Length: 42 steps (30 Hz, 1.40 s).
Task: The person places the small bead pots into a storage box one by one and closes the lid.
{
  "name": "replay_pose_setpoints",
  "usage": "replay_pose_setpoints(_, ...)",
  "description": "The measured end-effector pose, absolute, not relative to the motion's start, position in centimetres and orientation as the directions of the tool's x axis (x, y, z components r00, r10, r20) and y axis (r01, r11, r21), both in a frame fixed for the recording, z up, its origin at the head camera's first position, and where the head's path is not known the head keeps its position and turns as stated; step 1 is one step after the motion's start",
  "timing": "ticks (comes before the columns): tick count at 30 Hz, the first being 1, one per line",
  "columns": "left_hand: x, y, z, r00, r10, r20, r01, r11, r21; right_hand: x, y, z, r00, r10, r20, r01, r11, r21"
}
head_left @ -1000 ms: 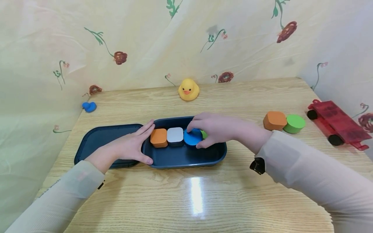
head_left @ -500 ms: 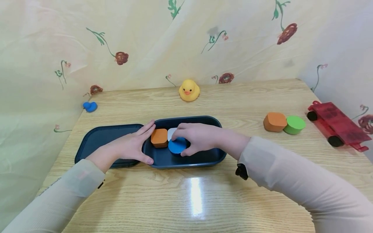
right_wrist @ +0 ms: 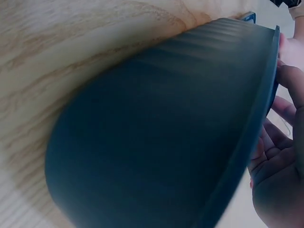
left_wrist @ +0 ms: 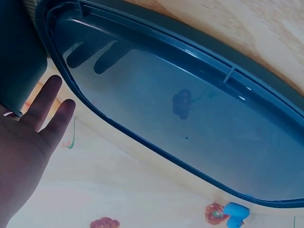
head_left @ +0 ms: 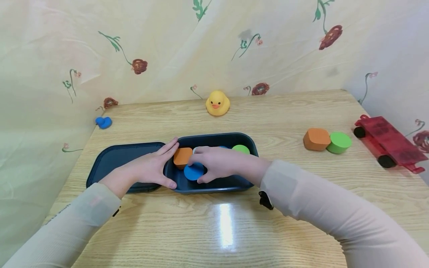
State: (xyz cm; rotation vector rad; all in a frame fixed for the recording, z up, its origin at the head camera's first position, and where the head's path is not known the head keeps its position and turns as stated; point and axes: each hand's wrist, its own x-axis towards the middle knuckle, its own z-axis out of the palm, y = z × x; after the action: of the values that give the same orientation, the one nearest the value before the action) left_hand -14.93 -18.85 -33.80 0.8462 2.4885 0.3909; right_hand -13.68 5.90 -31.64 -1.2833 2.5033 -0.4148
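Note:
In the head view a dark blue box (head_left: pixel 214 190) stands mid-table. My left hand (head_left: pixel 147 169) spans its left end, fingers spread straight, thumb by the front rim and fingertips by the back rim. My right hand (head_left: pixel 218 162) reaches inside and grips a round blue block (head_left: pixel 193 172) between fingers and thumb, in front of an orange block (head_left: pixel 183 156). A round green block (head_left: pixel 240 149) sits at the box's back right. Slivers of a white block (head_left: pixel 195 149) and another blue piece show past the right hand. The right wrist view shows mainly the box's outer wall (right_wrist: pixel 156 118).
Left of the box lies its dark blue lid (head_left: pixel 117 163). A yellow rubber duck (head_left: pixel 217 104) and a small blue duck (head_left: pixel 103 122) stand behind. To the right are an orange block (head_left: pixel 316 139), a green block (head_left: pixel 339 142) and a red toy wagon (head_left: pixel 390 139).
My right hand has moved left and nearer within the box, carrying the round blue block. The green block and another blue piece have come into sight behind it. My left hand stays put.

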Motion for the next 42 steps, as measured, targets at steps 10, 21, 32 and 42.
replay_pose_setpoints(10, -15.0, -19.0, -34.0, -0.693, 0.631, -0.350, 0.490, 0.768, 0.413, -13.3, 4.6, -32.6, -0.562, -0.816, -0.136, -0.736, 0.568, -0.368)
replay_pose_setpoints(21, -15.0, -18.9, -33.9, -0.694, 0.628, -0.351, 0.492, 0.770, 0.406, -12.7, 3.9, -34.0, -0.584, -0.786, -0.200, -0.725, 0.617, -0.307)
replay_pose_setpoints(32, -15.1, -18.9, -34.1, -0.693, 0.633, -0.344, 0.501, 0.766, 0.402, -12.8, 4.7, -34.2, -0.590, -0.793, -0.152, -0.715, 0.601, -0.358)
replay_pose_setpoints(42, -15.1, -18.9, -34.2, -0.695, 0.625, -0.357, 0.495, 0.775, 0.392, -13.0, 4.6, -34.8, -0.555, -0.823, -0.121, -0.746, 0.557, -0.365)
